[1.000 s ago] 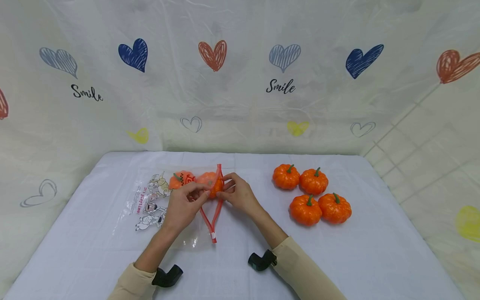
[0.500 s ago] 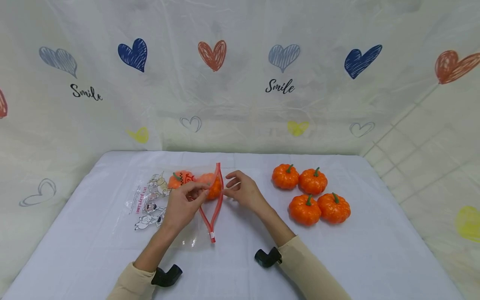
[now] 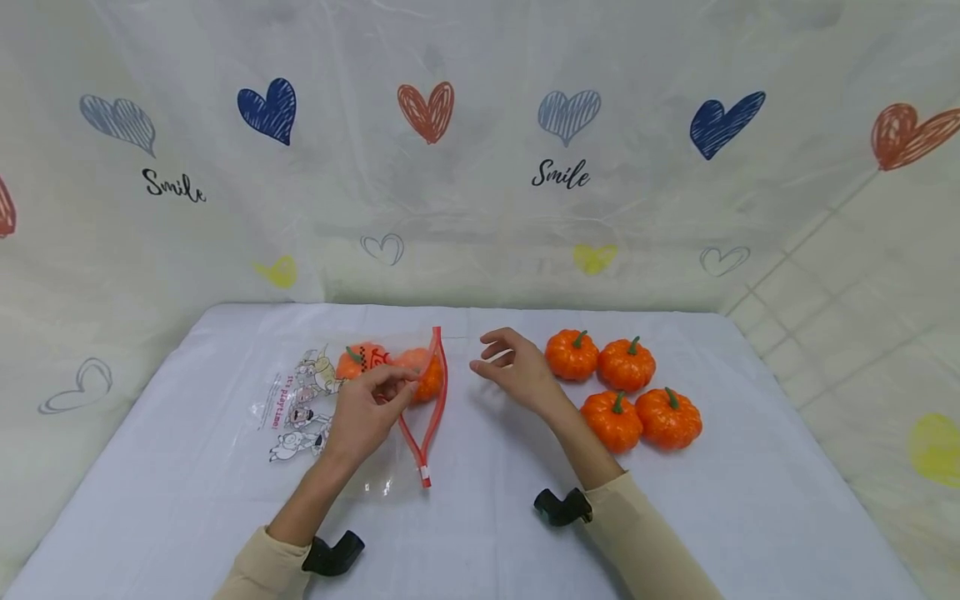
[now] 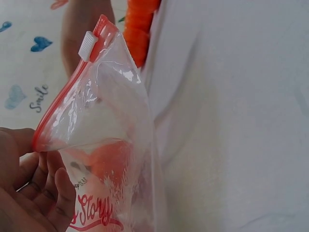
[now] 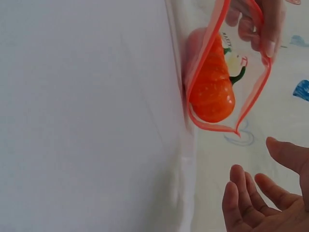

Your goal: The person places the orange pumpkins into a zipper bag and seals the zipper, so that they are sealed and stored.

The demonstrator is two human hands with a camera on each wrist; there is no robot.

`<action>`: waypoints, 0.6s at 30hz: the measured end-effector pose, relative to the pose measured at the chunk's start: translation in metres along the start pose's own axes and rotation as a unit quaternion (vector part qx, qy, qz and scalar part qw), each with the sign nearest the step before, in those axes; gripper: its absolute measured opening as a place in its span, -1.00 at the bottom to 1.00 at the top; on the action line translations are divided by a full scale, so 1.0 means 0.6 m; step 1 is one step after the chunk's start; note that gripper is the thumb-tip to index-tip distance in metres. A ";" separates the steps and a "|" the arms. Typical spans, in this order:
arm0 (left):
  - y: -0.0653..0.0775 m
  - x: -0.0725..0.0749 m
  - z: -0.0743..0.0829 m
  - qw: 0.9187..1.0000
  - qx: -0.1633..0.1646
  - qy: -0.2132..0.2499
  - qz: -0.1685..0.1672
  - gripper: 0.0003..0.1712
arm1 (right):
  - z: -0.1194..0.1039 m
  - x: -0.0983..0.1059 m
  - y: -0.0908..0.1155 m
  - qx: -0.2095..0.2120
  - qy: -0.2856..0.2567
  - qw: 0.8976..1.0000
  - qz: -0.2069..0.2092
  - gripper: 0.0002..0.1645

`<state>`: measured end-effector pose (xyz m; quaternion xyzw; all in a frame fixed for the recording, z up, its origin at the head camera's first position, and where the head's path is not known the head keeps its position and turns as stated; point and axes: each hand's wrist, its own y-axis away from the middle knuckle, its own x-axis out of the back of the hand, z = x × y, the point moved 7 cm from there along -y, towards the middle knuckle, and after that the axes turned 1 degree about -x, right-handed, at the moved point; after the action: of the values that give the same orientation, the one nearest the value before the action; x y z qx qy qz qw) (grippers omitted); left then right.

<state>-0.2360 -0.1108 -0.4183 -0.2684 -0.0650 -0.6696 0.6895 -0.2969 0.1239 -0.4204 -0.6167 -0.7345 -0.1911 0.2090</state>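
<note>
A clear zip bag (image 3: 375,467) with a red zip edge and printed cartoon figures lies on the table, its mouth facing right. Two small orange pumpkins (image 3: 429,385) with green stems are inside it. My left hand (image 3: 372,412) pinches the upper lip of the mouth between thumb and fingers, which holds the mouth apart. In the left wrist view a white slider (image 4: 87,46) sits near one end of the red zip (image 4: 57,104). My right hand (image 3: 517,371) is in the air between the bag and the loose pumpkins, fingers loosely bent and holding nothing.
Several loose orange pumpkins (image 3: 627,364) stand in a cluster on the white-covered table (image 3: 750,517) to the right. The right forearm passes in front of the nearest one. Behind the table hangs a pale sheet (image 3: 480,200) printed with hearts.
My right hand has come away from the pumpkin at the bag's mouth and moved right, toward the loose pumpkins. My left hand keeps its pinch on the bag in the same place.
</note>
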 end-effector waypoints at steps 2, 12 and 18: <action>0.001 0.000 -0.002 1.000 0.000 0.000 0.000 -0.82 | 0.003 0.007 0.001 -0.003 0.001 1.000 0.004 -0.44; 0.005 0.001 -0.011 1.000 0.015 -0.004 -0.005 -0.81 | 0.014 0.049 0.013 0.003 -0.005 1.000 0.029 -0.47; 0.004 0.000 -0.012 1.000 0.018 -0.003 -0.006 -0.81 | 0.019 0.074 0.018 0.013 -0.010 0.999 0.048 -0.48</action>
<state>-0.2355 -0.1145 -0.4252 -0.2577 -0.0803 -0.6716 0.6900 -0.2938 0.1683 -0.4053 -0.6502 -0.7087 -0.1655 0.2183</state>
